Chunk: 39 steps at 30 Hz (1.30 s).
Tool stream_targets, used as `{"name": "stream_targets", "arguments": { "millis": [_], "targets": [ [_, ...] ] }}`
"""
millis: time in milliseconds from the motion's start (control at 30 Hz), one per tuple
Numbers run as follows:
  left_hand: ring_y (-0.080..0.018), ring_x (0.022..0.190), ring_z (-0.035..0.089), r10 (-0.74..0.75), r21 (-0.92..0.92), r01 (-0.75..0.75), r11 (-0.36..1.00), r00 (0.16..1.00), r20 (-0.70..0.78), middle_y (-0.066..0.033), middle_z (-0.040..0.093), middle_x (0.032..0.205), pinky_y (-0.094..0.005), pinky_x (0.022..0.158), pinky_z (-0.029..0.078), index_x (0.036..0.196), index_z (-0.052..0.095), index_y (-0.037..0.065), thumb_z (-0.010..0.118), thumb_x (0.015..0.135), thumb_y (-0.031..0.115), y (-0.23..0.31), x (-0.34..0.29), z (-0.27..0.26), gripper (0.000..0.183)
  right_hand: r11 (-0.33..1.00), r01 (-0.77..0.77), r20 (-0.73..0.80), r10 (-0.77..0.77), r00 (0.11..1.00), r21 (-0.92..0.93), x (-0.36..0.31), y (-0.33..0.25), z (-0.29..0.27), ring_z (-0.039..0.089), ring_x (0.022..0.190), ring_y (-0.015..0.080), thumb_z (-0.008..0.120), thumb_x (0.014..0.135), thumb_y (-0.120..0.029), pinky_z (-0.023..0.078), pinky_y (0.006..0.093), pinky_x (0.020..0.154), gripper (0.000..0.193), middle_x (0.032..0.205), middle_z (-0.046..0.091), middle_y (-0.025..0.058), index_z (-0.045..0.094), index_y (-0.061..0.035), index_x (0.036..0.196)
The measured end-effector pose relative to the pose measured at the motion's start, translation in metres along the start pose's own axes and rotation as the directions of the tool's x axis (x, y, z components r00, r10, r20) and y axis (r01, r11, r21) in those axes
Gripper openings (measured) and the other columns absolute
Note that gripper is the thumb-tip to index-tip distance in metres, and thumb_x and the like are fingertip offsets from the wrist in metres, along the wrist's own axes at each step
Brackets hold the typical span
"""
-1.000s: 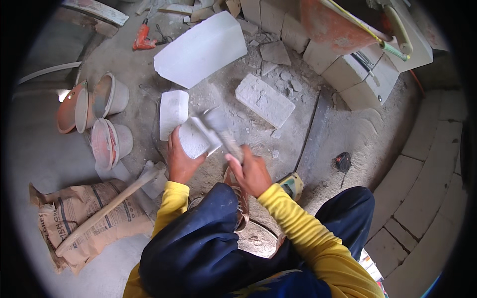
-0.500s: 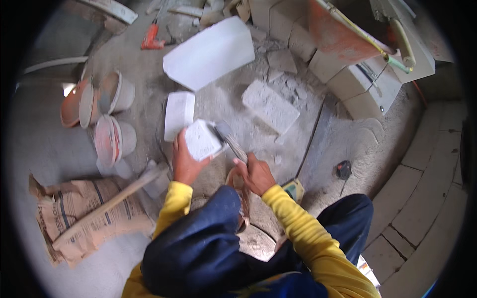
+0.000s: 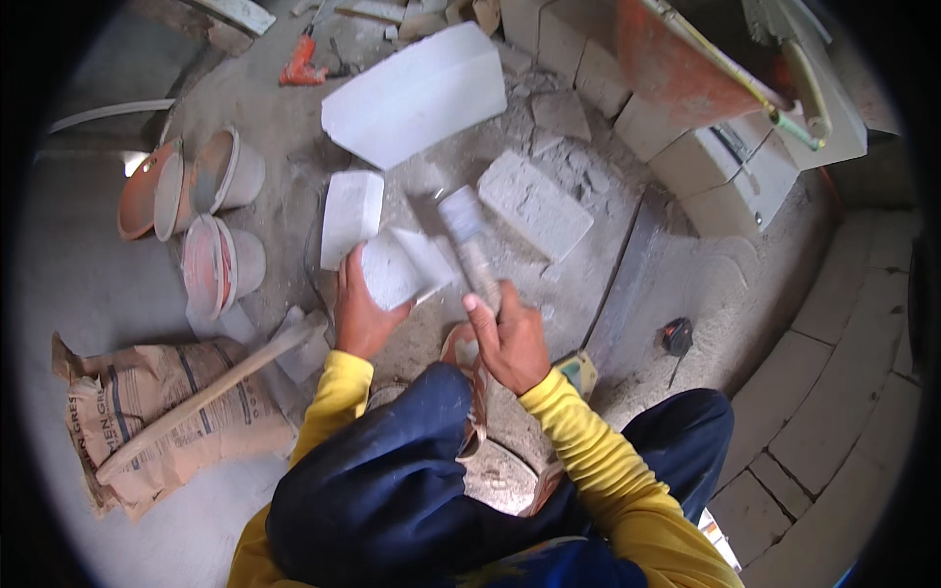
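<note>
My left hand (image 3: 365,312) holds a small pale aerated-concrete block (image 3: 390,274) from its left side, tilted so a rough face shows. My right hand (image 3: 510,341) is closed round the worn handle of a short tool with a broad grey head (image 3: 461,214). Motion blurs the tool, so its exact kind is unclear. Its head is raised just right of the block, apart from it. Just beyond the held block lies a white block piece (image 3: 353,218). A rough slab-like block (image 3: 536,206) lies to the right, among broken bits.
A large white block (image 3: 417,96) and a red power tool (image 3: 303,65) lie farther off. Buckets (image 3: 238,274), a paper sack (image 3: 186,412) and a wooden-handled tool (image 3: 211,400) are at left. A block wall (image 3: 823,392) stands right; an orange tub (image 3: 686,69) rests far right.
The grey tool head has lifted away from the block's right edge, up and to the right. The block has tilted slightly in my left hand.
</note>
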<state>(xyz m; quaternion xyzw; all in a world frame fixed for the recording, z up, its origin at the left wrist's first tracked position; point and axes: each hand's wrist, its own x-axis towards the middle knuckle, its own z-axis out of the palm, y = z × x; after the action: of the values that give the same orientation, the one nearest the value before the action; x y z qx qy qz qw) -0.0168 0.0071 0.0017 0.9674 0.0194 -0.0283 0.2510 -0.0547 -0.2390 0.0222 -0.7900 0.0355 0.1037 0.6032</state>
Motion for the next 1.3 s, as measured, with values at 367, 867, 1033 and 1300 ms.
{"name": "stream_targets", "arguments": {
  "millis": [367,867,1033,1300],
  "targets": [
    [-0.0455,0.138,0.048,0.059,-0.067,-0.060,0.996,0.998,-0.020,-0.0248,0.050,0.148,-0.0534,0.117,0.041,0.156,0.035,0.004,0.096,0.065,0.014,-0.013,0.002,0.006,0.111,0.993,-0.027,0.023,0.029,0.999,-0.116,0.003,0.047,0.005,0.070,0.076,0.0534,0.056,0.110,-0.045,0.055,0.0579,0.072,0.052,0.077,0.067,0.0334,0.057,0.0071,0.113],
    [-0.0475,0.135,0.050,0.038,0.015,-0.038,0.999,0.999,-0.034,-0.0253,0.051,0.146,-0.0529,0.112,0.045,0.158,0.032,0.006,0.096,0.066,0.018,0.000,-0.005,0.005,0.112,1.000,0.015,-0.060,-0.014,0.998,0.020,0.008,0.005,-0.010,0.071,0.068,0.0475,0.062,0.108,-0.040,0.055,0.0519,0.064,0.043,0.071,0.067,0.0265,0.058,0.0029,0.113],
    [-0.0463,0.134,0.053,-0.024,0.026,0.025,0.999,0.999,-0.024,-0.0248,0.051,0.145,-0.0520,0.110,0.047,0.159,0.031,0.005,0.097,0.064,0.018,0.008,-0.016,0.006,0.115,0.998,-0.059,0.072,0.061,0.995,-0.037,0.008,0.031,0.013,0.069,0.070,0.0505,0.064,0.108,-0.038,0.054,0.0512,0.064,0.044,0.072,0.067,0.0288,0.058,0.0045,0.113],
    [-0.0471,0.140,0.048,-0.036,-0.084,0.026,0.996,0.992,-0.121,-0.0236,0.046,0.153,-0.0539,0.115,0.047,0.160,0.036,0.005,0.093,0.065,0.024,0.021,-0.070,0.018,0.113,0.948,-0.313,-0.035,0.312,0.950,-0.058,-0.035,0.094,-0.005,0.067,0.065,0.0399,0.060,0.110,-0.041,0.050,0.0458,0.060,0.046,0.073,0.066,0.0239,0.057,0.0039,0.114]
  ]
}}
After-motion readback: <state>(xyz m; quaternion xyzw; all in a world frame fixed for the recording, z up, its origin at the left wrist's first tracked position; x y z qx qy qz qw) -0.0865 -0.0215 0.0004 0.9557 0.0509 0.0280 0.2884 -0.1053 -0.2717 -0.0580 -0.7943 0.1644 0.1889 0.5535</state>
